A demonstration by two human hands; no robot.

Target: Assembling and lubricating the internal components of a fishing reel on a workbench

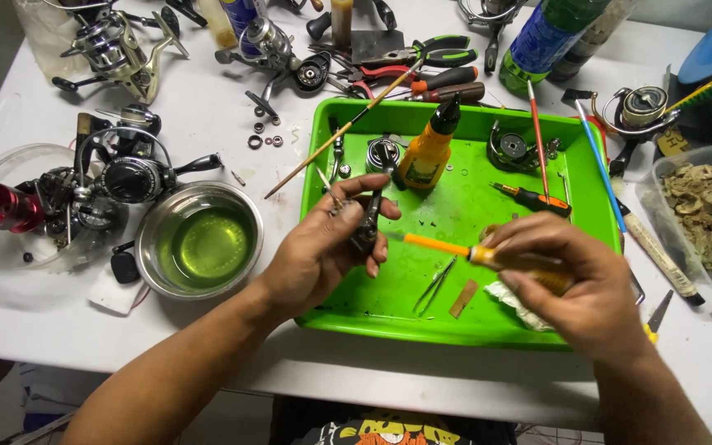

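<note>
My left hand grips a small dark metal reel part over the left side of the green tray. My right hand holds an orange-handled screwdriver, its tip pointing left and touching the reel part. Both hands hover above the tray's front half. Tweezers and a small brown strip lie on the tray below the screwdriver.
In the tray stand an orange oil bottle, a reel body, a small screwdriver and brushes. A steel bowl of greenish liquid sits left. Fishing reels, pliers, bottles and a clear tub crowd the white table.
</note>
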